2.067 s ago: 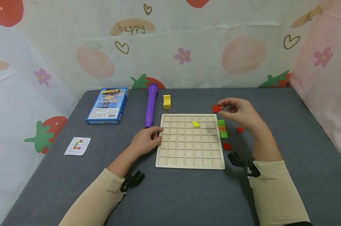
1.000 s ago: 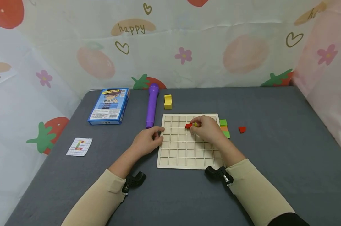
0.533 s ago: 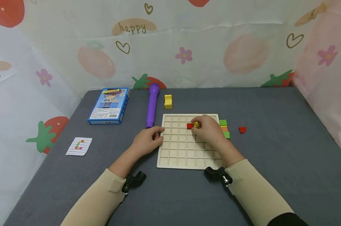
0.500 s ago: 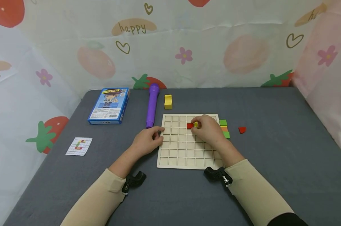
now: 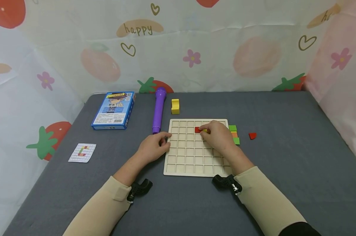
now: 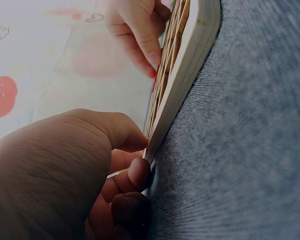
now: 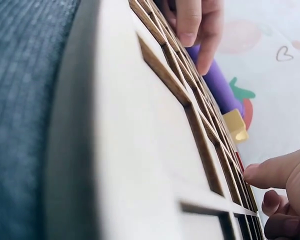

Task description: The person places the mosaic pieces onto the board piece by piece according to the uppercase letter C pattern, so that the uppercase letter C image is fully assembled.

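Note:
On the grey table lies a square wooden grid board. My left hand pinches its left edge, the thumb on the rim in the left wrist view. A red square tile lies flat in a cell of the second row, and my right hand has its thumb and index fingertips at the tile's right side. A yellow tile beside it is mostly covered by those fingers. Just off the board's right edge are green tiles and an orange tile.
A red rounded tile lies farther right. Behind the board stand a yellow block and a purple microphone-shaped stick. At left are a blue box and a gridded card with a coloured pattern.
My right hand has carried the red square from behind the board's right corner onto the grid. In the last half second the tile has shifted slightly back into its cell. My left hand has stayed put.

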`<state>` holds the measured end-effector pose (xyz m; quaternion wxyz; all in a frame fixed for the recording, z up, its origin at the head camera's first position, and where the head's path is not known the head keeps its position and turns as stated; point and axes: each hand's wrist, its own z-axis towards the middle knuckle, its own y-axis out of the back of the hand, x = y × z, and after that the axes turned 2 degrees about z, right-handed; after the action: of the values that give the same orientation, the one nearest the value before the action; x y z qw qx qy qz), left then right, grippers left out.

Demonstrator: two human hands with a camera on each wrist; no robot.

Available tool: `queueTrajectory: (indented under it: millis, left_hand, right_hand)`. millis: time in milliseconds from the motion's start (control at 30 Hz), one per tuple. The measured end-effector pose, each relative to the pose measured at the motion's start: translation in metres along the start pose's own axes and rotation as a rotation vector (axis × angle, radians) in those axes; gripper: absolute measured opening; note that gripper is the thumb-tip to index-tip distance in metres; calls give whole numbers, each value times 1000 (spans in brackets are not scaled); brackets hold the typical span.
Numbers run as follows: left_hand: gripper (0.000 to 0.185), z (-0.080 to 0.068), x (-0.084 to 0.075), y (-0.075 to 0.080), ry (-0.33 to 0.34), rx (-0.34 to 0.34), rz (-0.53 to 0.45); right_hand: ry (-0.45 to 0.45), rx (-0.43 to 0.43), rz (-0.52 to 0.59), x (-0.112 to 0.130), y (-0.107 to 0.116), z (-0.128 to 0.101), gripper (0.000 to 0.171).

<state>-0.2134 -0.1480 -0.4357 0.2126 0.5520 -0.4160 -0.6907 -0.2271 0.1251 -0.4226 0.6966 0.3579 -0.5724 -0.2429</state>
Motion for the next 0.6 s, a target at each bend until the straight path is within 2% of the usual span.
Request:
queueTrajectory:
  millis: [167,467,600]
  left_hand:
    - [36,0,-1,0,4,1,-2]
    - [36,1,1,-1,-11,-9,-6]
    - [35,1,2,-1,-17,-10,-2]
  right_hand:
    - [10,7,43,-2,8,3,27]
    - [-129,34,239,-17,55,1,32]
    - [-166,22,263,-29,72,-2,34]
